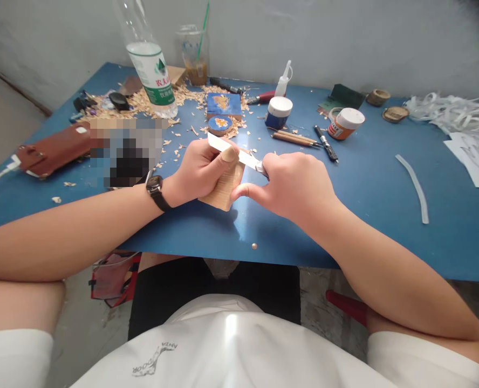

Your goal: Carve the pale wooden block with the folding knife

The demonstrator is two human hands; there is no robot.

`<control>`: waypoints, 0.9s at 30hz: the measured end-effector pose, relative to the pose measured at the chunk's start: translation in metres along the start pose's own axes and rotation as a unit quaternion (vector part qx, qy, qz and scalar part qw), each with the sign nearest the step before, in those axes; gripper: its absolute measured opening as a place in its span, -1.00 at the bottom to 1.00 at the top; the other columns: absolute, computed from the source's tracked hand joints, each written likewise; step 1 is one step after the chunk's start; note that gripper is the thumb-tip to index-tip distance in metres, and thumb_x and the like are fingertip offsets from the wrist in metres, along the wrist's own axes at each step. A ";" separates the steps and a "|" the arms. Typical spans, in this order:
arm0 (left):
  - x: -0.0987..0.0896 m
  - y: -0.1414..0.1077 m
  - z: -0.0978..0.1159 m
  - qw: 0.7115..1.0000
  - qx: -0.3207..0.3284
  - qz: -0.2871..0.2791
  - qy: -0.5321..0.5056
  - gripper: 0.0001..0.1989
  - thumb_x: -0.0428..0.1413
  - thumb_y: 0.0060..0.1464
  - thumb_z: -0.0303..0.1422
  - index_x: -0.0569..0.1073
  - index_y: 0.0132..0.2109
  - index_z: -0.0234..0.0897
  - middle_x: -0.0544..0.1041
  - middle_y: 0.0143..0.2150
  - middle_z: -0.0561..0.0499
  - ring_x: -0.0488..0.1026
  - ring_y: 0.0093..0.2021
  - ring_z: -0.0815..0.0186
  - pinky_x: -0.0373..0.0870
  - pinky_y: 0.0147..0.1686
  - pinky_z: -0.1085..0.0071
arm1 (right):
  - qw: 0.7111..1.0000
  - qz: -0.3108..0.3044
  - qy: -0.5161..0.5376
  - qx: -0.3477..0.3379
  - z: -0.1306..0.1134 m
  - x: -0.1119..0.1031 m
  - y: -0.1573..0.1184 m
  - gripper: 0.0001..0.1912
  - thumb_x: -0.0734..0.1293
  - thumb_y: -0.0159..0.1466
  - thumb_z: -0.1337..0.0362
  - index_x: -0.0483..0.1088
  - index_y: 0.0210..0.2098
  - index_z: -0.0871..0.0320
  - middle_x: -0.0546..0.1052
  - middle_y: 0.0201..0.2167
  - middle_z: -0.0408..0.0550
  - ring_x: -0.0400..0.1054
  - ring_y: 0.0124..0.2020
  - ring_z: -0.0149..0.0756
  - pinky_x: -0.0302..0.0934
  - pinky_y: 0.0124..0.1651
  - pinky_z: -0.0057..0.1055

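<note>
My left hand [201, 170] is closed around a pale wooden block [222, 194], held tilted just above the front part of the blue table. A tan covering wraps the tip of my left thumb, which lies across the blade. In my right hand [298, 180] is a utility knife [249, 160], its long bright blade pointing left over the block's upper end. The fingers wrap the handle and hide most of it. My right thumb reaches to the block's right side and appears to touch it. Where the blade's edge meets the wood is hidden.
Wood shavings lie around a water bottle [152, 81], a drink cup [194, 59] and a painted blue block [224, 105]. Paint jars [279, 112], wooden-handled tools [294, 138] and a black pen [326, 144] sit beyond my right hand. A brown case [57, 148] is at left, white strips [450, 113] at right.
</note>
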State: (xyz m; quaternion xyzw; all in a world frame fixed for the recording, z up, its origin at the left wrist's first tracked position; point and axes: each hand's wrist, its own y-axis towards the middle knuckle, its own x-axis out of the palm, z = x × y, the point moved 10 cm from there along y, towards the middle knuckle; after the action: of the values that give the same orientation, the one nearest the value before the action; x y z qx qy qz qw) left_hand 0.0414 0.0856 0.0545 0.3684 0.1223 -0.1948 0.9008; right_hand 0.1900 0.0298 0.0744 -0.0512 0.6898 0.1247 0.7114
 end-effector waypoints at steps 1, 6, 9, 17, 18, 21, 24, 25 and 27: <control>0.001 0.001 0.001 1.000 0.003 -0.014 0.004 -0.30 0.11 0.60 0.27 0.61 -0.20 -0.29 0.60 -0.31 -0.01 0.43 -0.36 0.37 0.32 -0.34 0.39 | 1.000 -0.012 0.003 -0.024 -0.005 0.000 0.000 -0.10 0.22 0.52 -0.58 0.63 -0.14 0.18 0.48 -0.46 0.01 0.27 -0.44 -0.18 -0.13 -0.32 -0.26; 0.007 0.000 0.023 0.989 0.092 -0.090 0.072 -0.14 -0.02 0.49 0.48 0.64 -0.05 -0.28 0.60 -0.23 -0.06 0.48 -0.27 0.24 0.40 -0.25 0.30 | 0.987 -0.060 0.049 -0.143 -0.036 0.001 -0.010 -0.44 0.30 0.67 -0.18 0.61 -0.13 0.17 0.50 -0.41 -0.04 0.25 -0.43 -0.21 -0.10 -0.30 -0.27; 0.008 -0.005 0.034 0.984 0.126 -0.099 0.082 -0.23 -0.03 0.58 0.38 0.64 0.09 -0.27 0.66 -0.10 -0.11 0.58 -0.15 0.17 0.49 -0.13 0.25 | 0.984 -0.054 0.080 -0.148 -0.038 0.003 -0.009 -0.50 0.32 0.67 -0.11 0.61 -0.13 0.17 0.53 -0.40 -0.03 0.29 -0.40 -0.21 -0.08 -0.29 -0.27; 0.007 -0.007 0.024 0.992 0.066 -0.101 0.025 -0.35 0.19 0.53 0.28 0.64 0.14 -0.26 0.72 -0.01 -0.13 0.64 -0.08 0.15 0.57 -0.08 0.24 | 0.984 0.010 0.117 -0.136 -0.029 0.016 -0.001 -0.34 0.28 0.65 -0.29 0.59 -0.24 0.13 0.44 -0.46 -0.09 0.21 -0.43 -0.27 -0.09 -0.28 -0.28; 0.006 -0.006 0.021 0.993 0.054 -0.100 0.015 -0.37 0.23 0.52 0.27 0.64 0.13 -0.26 0.72 -0.02 -0.13 0.64 -0.08 0.16 0.57 -0.09 0.25 | 0.986 0.015 0.106 -0.125 -0.028 0.016 -0.001 -0.34 0.28 0.64 -0.29 0.60 -0.23 0.14 0.44 -0.46 -0.09 0.21 -0.43 -0.26 -0.09 -0.28 -0.28; 0.005 -0.006 0.011 0.996 0.022 -0.084 -0.004 -0.47 0.28 0.52 0.17 0.64 0.11 -0.26 0.70 -0.08 -0.09 0.61 -0.15 0.22 0.55 -0.17 0.29 | 0.994 0.027 0.073 -0.082 -0.023 0.017 0.000 -0.39 0.30 0.63 -0.25 0.63 -0.17 0.15 0.47 -0.43 -0.06 0.25 -0.41 -0.24 -0.13 -0.29 -0.26; 0.002 -0.007 0.003 0.999 0.010 -0.041 -0.031 -0.46 0.24 0.55 0.19 0.66 0.07 -0.23 0.67 -0.13 -0.06 0.59 -0.21 0.25 0.53 -0.23 0.31 | 0.997 0.031 0.059 -0.037 -0.015 0.016 0.002 -0.30 0.26 0.63 -0.34 0.63 -0.16 0.16 0.49 -0.43 -0.02 0.30 -0.39 -0.20 -0.13 -0.28 -0.25; 0.000 -0.007 0.000 0.999 0.008 -0.020 -0.037 -0.44 0.21 0.56 0.22 0.67 0.05 -0.23 0.68 -0.13 -0.06 0.59 -0.22 0.26 0.52 -0.24 0.32 | 0.998 0.033 0.057 -0.024 -0.012 0.016 0.004 -0.23 0.22 0.62 -0.41 0.63 -0.16 0.16 0.49 -0.43 0.00 0.31 -0.38 -0.20 -0.11 -0.27 -0.26; -0.004 -0.006 -0.006 0.999 -0.005 0.020 -0.044 -0.38 0.15 0.57 0.26 0.69 -0.01 -0.23 0.68 -0.14 -0.06 0.57 -0.24 0.28 0.50 -0.24 0.33 | 0.998 0.041 0.056 -0.004 -0.006 0.012 0.008 -0.09 0.12 0.59 -0.54 0.62 -0.18 0.17 0.48 -0.43 0.02 0.33 -0.37 -0.19 -0.06 -0.25 -0.26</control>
State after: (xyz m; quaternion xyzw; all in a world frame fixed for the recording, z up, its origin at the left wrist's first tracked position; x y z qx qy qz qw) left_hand 0.0350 0.0866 0.0480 0.3577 0.0761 -0.1924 0.9106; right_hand 0.1822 0.0370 0.0630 -0.0330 0.7298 0.1533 0.6655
